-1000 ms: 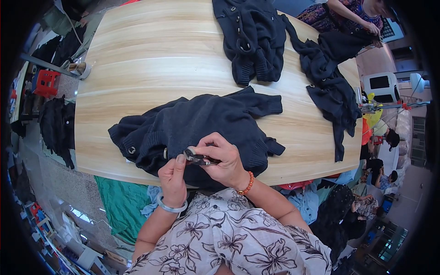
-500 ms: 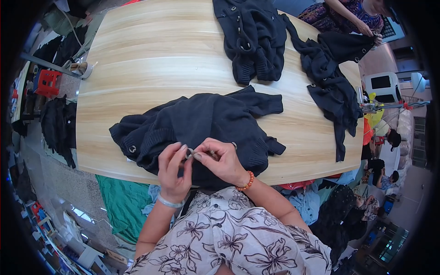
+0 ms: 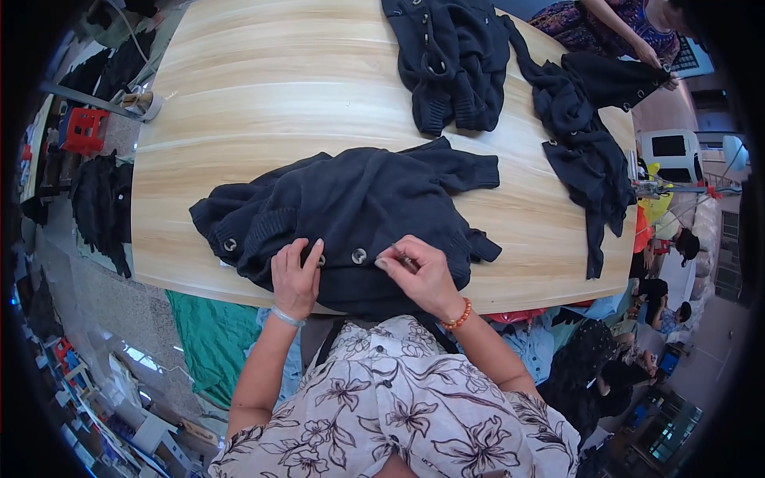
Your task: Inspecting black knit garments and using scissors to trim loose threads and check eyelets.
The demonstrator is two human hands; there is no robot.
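Observation:
A dark navy knitted cardigan (image 3: 351,199) lies crumpled at the table's near edge, its ribbed parts and sleeves folded about. A round two-tone button (image 3: 359,256) shows on it between my hands. My left hand (image 3: 296,280) rests on the cloth with fingers stretched out, beside another button (image 3: 321,260) partly hidden by it. A third button (image 3: 230,244) sits farther left on the ribbing. My right hand (image 3: 420,277) is closed just right of the middle button, its fingers curled round a small dark thing too hidden to name.
More dark knitwear (image 3: 454,68) lies at the table's far side. At the right, another person's hands (image 3: 657,68) hold up a buttoned dark garment (image 3: 610,80). A container (image 3: 143,103) stands at the left edge of the wooden table (image 3: 239,103). Green cloth (image 3: 203,346) hangs below.
My hands have parted from a pinch together over a button. The left has settled down on the cardigan; the right has shifted right, and the middle button now shows between them.

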